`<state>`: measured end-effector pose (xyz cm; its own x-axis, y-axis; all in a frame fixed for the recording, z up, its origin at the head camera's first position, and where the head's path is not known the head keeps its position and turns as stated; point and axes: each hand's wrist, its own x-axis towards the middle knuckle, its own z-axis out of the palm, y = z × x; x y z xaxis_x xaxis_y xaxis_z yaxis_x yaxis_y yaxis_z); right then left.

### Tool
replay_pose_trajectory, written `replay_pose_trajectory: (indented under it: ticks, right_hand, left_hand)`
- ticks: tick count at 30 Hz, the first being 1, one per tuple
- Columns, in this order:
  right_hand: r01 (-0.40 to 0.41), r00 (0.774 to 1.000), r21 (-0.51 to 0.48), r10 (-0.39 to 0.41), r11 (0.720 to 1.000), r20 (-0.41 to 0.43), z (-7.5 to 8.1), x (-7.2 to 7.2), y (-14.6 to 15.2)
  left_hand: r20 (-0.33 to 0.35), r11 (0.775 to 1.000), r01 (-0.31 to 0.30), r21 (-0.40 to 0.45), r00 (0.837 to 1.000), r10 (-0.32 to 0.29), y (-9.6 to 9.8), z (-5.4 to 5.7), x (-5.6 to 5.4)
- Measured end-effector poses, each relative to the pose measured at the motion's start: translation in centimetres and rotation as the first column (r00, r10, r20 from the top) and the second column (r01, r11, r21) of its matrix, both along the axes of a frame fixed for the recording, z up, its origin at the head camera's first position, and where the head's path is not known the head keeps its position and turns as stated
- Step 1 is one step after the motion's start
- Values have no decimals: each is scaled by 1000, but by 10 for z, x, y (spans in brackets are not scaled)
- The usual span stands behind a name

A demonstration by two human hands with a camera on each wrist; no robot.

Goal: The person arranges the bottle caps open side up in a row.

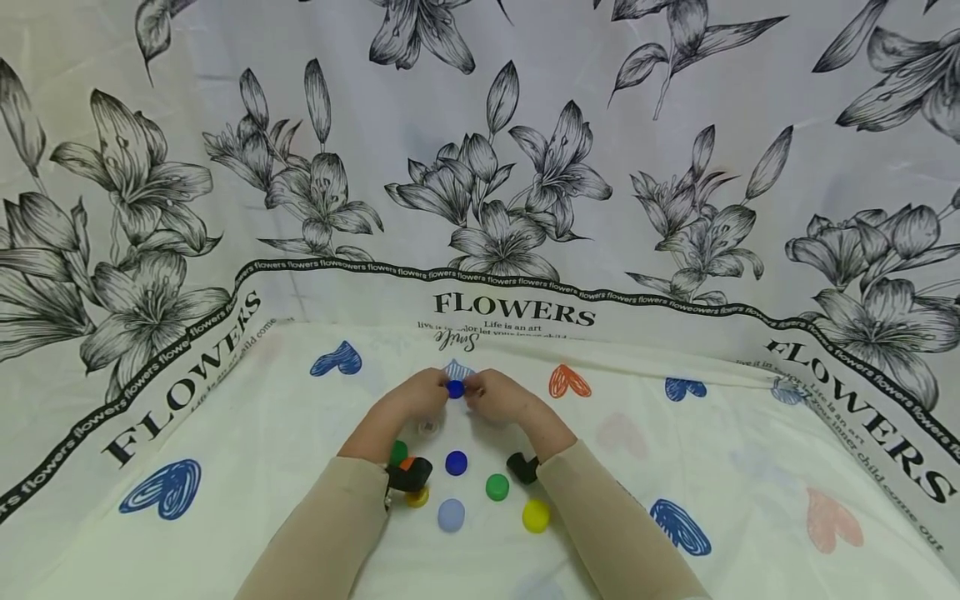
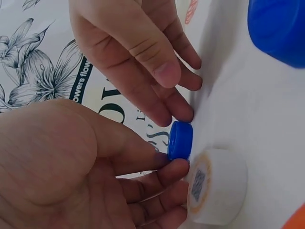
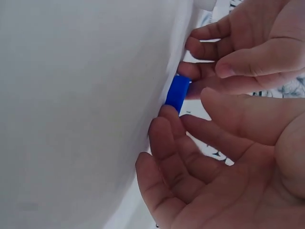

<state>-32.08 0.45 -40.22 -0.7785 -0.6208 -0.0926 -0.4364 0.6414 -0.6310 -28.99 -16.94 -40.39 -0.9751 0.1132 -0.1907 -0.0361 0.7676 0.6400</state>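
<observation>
A small blue bottle cap (image 1: 455,389) stands on the cloth between my two hands. My left hand (image 1: 426,395) touches one side of it with the fingertips, seen closely in the left wrist view, where the cap (image 2: 181,140) sits on edge. From the other side my right hand (image 1: 491,396) meets it with its fingertips; in the right wrist view its thumb is apart from the cap (image 3: 177,93). Fingers of both hands are loosely bent. Beside the left fingers is a white cap (image 2: 220,186) with a printed code; whether they touch it I cannot tell.
Nearer me lie another blue cap (image 1: 456,463), a light blue cap (image 1: 452,516), green caps (image 1: 497,487), yellow caps (image 1: 536,517) and an orange cap (image 1: 406,462), partly hidden by the left wrist camera (image 1: 411,475). A flower-printed curtain (image 1: 480,242) hangs behind the heart-patterned cloth (image 1: 247,517).
</observation>
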Motion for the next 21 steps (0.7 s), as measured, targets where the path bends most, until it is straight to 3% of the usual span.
replay_pose_trajectory:
  ticks: [6,10,15,21]
  right_hand:
    - [-83,996,8,83,997,18,-3,5,0]
    - [-75,996,106,71,992,46,0,14,-2]
    - [-107,994,242,95,964,61,5,21,-15]
    - [-192,981,230,183,954,57,20,24,-34]
  left_hand:
    - [16,999,-39,-10,999,39,-8,5,4]
    - [-2,999,-51,-2,999,51,-15,6,6]
    - [14,998,-55,6,998,54,-29,-3,11]
    - [3,998,-55,17,998,55,-52,2,21]
